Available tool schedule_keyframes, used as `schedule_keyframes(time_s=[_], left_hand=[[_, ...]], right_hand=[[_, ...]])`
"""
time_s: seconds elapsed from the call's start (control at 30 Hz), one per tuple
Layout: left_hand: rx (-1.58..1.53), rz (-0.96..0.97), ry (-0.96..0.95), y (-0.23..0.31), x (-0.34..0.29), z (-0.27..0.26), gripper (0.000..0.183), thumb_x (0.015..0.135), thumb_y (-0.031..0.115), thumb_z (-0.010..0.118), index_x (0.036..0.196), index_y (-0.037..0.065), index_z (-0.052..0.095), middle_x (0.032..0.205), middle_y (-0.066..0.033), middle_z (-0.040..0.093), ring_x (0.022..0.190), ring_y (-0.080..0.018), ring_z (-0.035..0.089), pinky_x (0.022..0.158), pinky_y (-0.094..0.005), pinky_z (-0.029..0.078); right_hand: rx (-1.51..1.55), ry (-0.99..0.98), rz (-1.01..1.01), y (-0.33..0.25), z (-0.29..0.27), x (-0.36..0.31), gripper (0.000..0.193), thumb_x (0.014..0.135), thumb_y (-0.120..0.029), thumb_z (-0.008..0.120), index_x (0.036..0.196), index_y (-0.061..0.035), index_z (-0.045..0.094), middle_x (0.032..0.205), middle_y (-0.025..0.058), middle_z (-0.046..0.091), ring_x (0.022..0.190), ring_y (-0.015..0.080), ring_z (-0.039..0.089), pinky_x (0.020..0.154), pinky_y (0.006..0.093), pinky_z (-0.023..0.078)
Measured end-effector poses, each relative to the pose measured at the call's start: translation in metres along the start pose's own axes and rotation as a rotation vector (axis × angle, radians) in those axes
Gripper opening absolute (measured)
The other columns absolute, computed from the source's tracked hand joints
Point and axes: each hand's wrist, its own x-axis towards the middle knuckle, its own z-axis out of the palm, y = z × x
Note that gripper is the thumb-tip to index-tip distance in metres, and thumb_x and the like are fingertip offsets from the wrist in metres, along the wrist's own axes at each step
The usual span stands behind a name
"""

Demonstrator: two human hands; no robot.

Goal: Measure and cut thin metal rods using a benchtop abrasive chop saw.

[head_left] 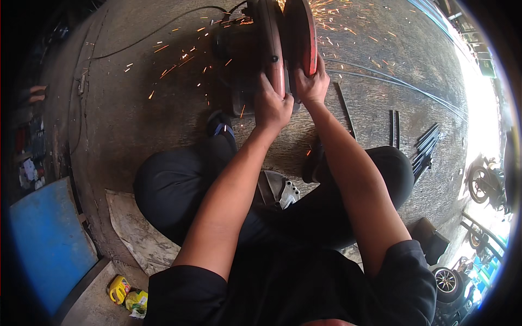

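A dark cut-off saw [234,87] stands on the floor in front of my bent knees, throwing orange sparks. My left hand [273,108] is closed on the saw's dull red curved arm [276,70]. To its right, my right hand [312,86] is closed at the lower edge of a round part with a red rim [312,46], which looks like the saw's disc guard. What is being cut is hidden behind the saw, and some of my right fingers are out of sight.
Dark metal bars [427,146] lie in a bundle to the right, near two short bars [395,129]. Long thin rods [397,81] cross the floor. A cable [157,33] runs left from the saw. A blue panel [51,239] and yellow container [117,289] sit at lower left; motorcycles [481,182] stand right.
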Motion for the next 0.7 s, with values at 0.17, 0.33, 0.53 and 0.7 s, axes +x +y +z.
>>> schedule_keyframes(time_s=[0.17,0.33,0.53,0.7], left_hand=[[0.033,-0.050,-0.081,0.0021,-0.0005,-0.0035,0.075,0.072,0.009,0.065,0.133,-0.014,0.028,0.106,-0.0367,0.056,0.098,-0.0491,0.058,0.086,-0.0477,0.049],[0.014,-0.025,-0.069,-0.0022,0.0005,-0.0006,0.075,0.072,0.009,0.065,0.133,-0.014,0.028,0.112,-0.0372,0.053,0.103,-0.0491,0.056,0.090,-0.0474,0.046],[0.025,-0.023,-0.064,-0.0042,-0.0008,0.0005,0.074,0.071,0.008,0.066,0.132,-0.013,0.029,0.112,-0.0362,0.052,0.104,-0.0492,0.055,0.090,-0.0473,0.046],[0.031,0.066,0.007,-0.0031,-0.0008,0.0009,0.072,0.070,0.007,0.066,0.130,-0.012,0.031,0.110,-0.0351,0.053,0.101,-0.0493,0.055,0.088,-0.0484,0.046]], right_hand=[[-0.005,-0.023,0.027,0.0002,-0.0005,-0.0003,0.058,0.074,-0.024,0.069,0.127,-0.0067,0.051,0.101,0.0206,0.065,0.086,0.0404,0.064,0.073,0.0439,0.053],[-0.024,-0.013,0.016,-0.0001,-0.0005,-0.0005,0.058,0.075,-0.024,0.068,0.128,-0.0070,0.051,0.103,0.0210,0.065,0.086,0.0407,0.064,0.073,0.0441,0.053],[-0.011,0.005,-0.007,0.0000,0.0005,0.0001,0.055,0.076,-0.024,0.068,0.126,-0.0070,0.052,0.102,0.0205,0.066,0.086,0.0402,0.065,0.073,0.0441,0.053],[0.002,-0.013,0.022,-0.0010,-0.0006,0.0001,0.054,0.076,-0.025,0.068,0.125,-0.0068,0.053,0.101,0.0208,0.066,0.086,0.0396,0.065,0.073,0.0434,0.053]])
